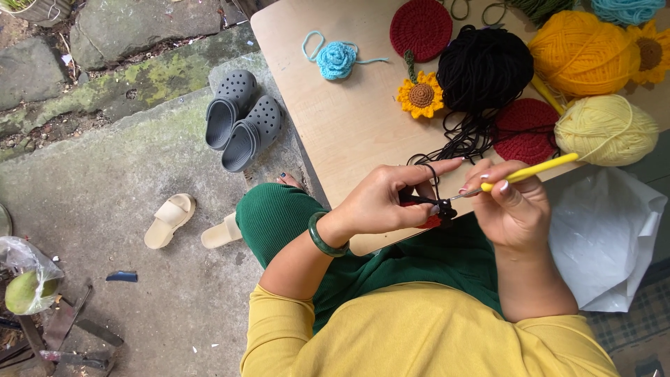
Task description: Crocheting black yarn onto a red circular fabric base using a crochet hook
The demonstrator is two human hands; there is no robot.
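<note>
**Hook at the black stitch**

Pinched by left hand (391, 202): small black-and-red crochet piece (436, 213), fingers closed on it. Gripped by right hand (513, 206): yellow crochet hook (530, 169), long axis toward two o'clock, tip touching the piece at nine o'clock. Farther, at twelve: black yarn ball (485, 66) on the table (335, 132). No labels seen; white plastic bag (607, 244) at three.

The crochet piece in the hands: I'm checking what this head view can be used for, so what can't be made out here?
- Crochet piece, head view: small, dark, mostly covered by the left hand; shape unclear.
- Crochet hook: its tip is too small to see against the black yarn.
- Teal yarn and green yarn: cut off by the top edge.
- Right hand: palm side hidden.
</note>
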